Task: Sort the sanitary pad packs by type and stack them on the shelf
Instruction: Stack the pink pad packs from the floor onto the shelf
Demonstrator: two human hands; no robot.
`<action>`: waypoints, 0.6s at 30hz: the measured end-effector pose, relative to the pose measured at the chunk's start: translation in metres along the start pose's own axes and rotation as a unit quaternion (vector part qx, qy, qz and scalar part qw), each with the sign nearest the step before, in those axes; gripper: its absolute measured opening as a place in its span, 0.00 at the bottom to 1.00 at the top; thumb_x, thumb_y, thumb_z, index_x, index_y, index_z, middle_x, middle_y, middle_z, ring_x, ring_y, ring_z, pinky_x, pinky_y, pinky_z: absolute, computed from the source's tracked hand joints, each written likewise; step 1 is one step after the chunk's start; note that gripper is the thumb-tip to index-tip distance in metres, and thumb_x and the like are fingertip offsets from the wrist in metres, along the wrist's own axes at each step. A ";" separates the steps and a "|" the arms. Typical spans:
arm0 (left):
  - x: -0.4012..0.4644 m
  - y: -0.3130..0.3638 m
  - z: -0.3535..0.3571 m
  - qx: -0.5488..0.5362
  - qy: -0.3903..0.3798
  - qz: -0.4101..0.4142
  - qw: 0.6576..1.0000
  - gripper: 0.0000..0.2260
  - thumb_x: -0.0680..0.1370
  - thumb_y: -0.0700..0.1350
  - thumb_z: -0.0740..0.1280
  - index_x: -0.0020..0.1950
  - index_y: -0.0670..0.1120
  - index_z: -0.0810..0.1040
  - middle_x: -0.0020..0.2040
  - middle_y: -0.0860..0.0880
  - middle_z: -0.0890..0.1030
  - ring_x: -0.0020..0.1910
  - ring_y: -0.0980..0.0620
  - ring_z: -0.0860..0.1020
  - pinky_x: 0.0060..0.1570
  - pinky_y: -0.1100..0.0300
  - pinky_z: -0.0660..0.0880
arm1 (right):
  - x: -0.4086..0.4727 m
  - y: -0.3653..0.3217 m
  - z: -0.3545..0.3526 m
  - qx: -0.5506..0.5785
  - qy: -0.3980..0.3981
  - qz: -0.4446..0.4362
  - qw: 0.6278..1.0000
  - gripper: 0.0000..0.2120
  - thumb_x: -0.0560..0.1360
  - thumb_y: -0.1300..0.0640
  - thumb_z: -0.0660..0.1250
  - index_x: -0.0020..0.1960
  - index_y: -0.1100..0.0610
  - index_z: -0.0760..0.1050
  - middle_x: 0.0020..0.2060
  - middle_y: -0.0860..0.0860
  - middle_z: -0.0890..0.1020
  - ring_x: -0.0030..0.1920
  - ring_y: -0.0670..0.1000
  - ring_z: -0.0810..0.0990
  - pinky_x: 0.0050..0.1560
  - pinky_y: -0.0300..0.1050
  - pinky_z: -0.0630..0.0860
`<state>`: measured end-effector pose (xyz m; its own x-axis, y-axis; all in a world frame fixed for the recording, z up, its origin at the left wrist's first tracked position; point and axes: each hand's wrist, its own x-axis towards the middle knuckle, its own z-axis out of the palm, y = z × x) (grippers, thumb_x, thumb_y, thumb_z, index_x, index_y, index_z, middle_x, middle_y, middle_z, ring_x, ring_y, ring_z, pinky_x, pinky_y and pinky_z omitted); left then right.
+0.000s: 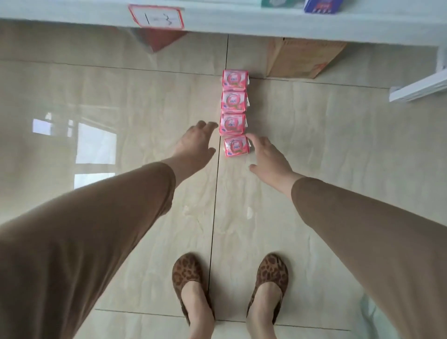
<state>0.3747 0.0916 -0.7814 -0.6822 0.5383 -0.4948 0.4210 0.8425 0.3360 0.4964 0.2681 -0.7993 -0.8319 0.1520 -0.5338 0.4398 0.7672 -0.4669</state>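
Observation:
Several pink sanitary pad packs lie in a straight line on the tiled floor, from the farthest pack (235,79) to the nearest pack (236,146). My left hand (194,142) reaches down on the left of the line, fingers spread, holding nothing. My right hand (269,158) is on the right side, fingers apart, its fingertips close to the nearest pack's right edge. A white shelf (242,21) runs across the top, with a green pack (278,3) and a blue pack (323,6) on it.
A paper label with a red border (157,17) hangs on the shelf edge. A cardboard box (302,59) sits under the shelf at the right, just behind the line of packs. A white shelf foot (420,88) juts out at the far right. My feet (229,285) stand near.

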 end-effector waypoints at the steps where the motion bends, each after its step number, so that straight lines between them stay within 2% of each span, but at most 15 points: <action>1: 0.014 -0.001 0.007 0.008 0.006 0.007 1.000 0.28 0.77 0.42 0.68 0.75 0.51 0.63 0.67 0.45 0.70 0.64 0.43 0.72 0.52 0.51 0.72 | 0.012 0.004 0.007 -0.004 0.001 -0.008 1.000 0.38 0.72 0.65 0.68 0.77 0.50 0.57 0.66 0.55 0.70 0.64 0.58 0.72 0.57 0.52 0.76; 3: 0.038 -0.001 0.017 0.024 0.014 0.018 0.999 0.29 0.77 0.40 0.67 0.76 0.53 0.62 0.67 0.45 0.69 0.64 0.43 0.72 0.49 0.52 0.72 | 0.029 0.011 0.019 -0.015 0.006 -0.018 1.000 0.36 0.71 0.66 0.68 0.75 0.52 0.60 0.64 0.55 0.71 0.63 0.58 0.72 0.56 0.53 0.77; 6: 0.063 0.000 0.028 0.049 0.017 0.025 0.998 0.31 0.76 0.37 0.66 0.75 0.56 0.61 0.66 0.46 0.68 0.64 0.43 0.71 0.47 0.50 0.75 | 0.042 0.020 0.033 -0.045 0.041 -0.028 0.998 0.31 0.71 0.64 0.70 0.71 0.53 0.64 0.60 0.54 0.70 0.59 0.58 0.72 0.49 0.54 0.79; 10: 0.080 0.003 0.039 0.099 0.016 0.040 0.994 0.31 0.75 0.43 0.71 0.75 0.54 0.62 0.68 0.46 0.65 0.65 0.43 0.68 0.49 0.48 0.76 | 0.046 0.025 0.047 -0.067 0.085 -0.041 0.993 0.27 0.68 0.57 0.75 0.63 0.58 0.67 0.57 0.55 0.72 0.57 0.57 0.73 0.47 0.52 0.77; 13: 0.082 0.006 0.047 0.094 0.029 0.065 0.993 0.30 0.74 0.46 0.72 0.73 0.51 0.63 0.66 0.46 0.68 0.63 0.43 0.70 0.46 0.48 0.75 | 0.049 0.025 0.057 -0.026 0.066 -0.028 0.997 0.28 0.68 0.57 0.75 0.62 0.59 0.65 0.56 0.55 0.76 0.56 0.57 0.74 0.47 0.52 0.75; 16: 0.075 0.005 0.054 0.050 0.025 0.054 0.997 0.25 0.74 0.43 0.72 0.66 0.47 0.64 0.57 0.45 0.73 0.54 0.42 0.75 0.41 0.50 0.72 | 0.045 0.022 0.064 0.038 0.061 -0.011 0.997 0.24 0.70 0.61 0.71 0.63 0.59 0.66 0.56 0.56 0.77 0.55 0.58 0.74 0.49 0.51 0.74; 18: 0.063 0.000 0.051 0.006 0.024 0.037 0.999 0.23 0.73 0.43 0.72 0.63 0.46 0.66 0.55 0.44 0.74 0.50 0.41 0.76 0.40 0.50 0.71 | 0.033 0.023 0.062 0.086 0.059 0.001 0.995 0.24 0.69 0.61 0.72 0.62 0.60 0.68 0.56 0.56 0.76 0.55 0.59 0.73 0.50 0.50 0.72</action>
<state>0.3625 0.1267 -0.8536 -0.6767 0.5973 -0.4306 0.4784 0.8012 0.3595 0.5000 0.2522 -0.8712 -0.8608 0.2333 -0.4523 0.4837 0.6511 -0.5849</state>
